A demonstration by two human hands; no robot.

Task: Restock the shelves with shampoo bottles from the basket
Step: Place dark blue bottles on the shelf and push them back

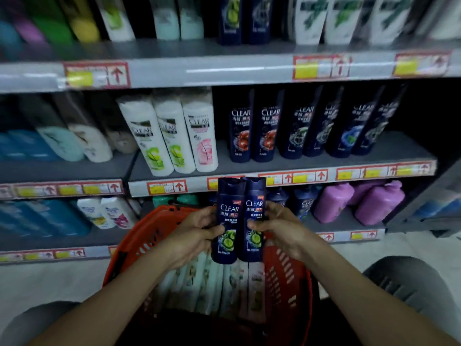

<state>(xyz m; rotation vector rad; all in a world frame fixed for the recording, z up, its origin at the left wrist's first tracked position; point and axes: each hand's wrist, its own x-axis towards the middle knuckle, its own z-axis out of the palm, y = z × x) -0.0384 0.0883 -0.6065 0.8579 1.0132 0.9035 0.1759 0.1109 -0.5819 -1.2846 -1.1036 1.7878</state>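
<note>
Left bottle: dark blue, CLEAR label with green fruit picture; standing upright in the air above the basket, cap up, touching the right bottle along its side.
Right bottle: same blue kind, same label; being held upright just beside the left one, cap reaching up in front of the middle shelf's price strip.
Left hand: gripping the left bottle, fingers curling round its left side, thumb lying on the label.
Right hand: gripping the right bottle, fingers wrapping its right side, thumb pressing on the label front.
Basket: red plastic, slotted walls, sitting below the hands; pale bottles lying packed in a row inside it.
Middle shelf: grey; blue CLEAR bottles standing in a row at right, white CLEAR bottles leaning at centre.
Price tags: red-framed, yellow patch, red arrow pointing up; running along each shelf edge.
Lower shelf: purple bottles standing at right, blue ones beside them, partly hidden behind the held pair.
Top shelf: rows of mixed bottles, blurring toward the left.
</note>
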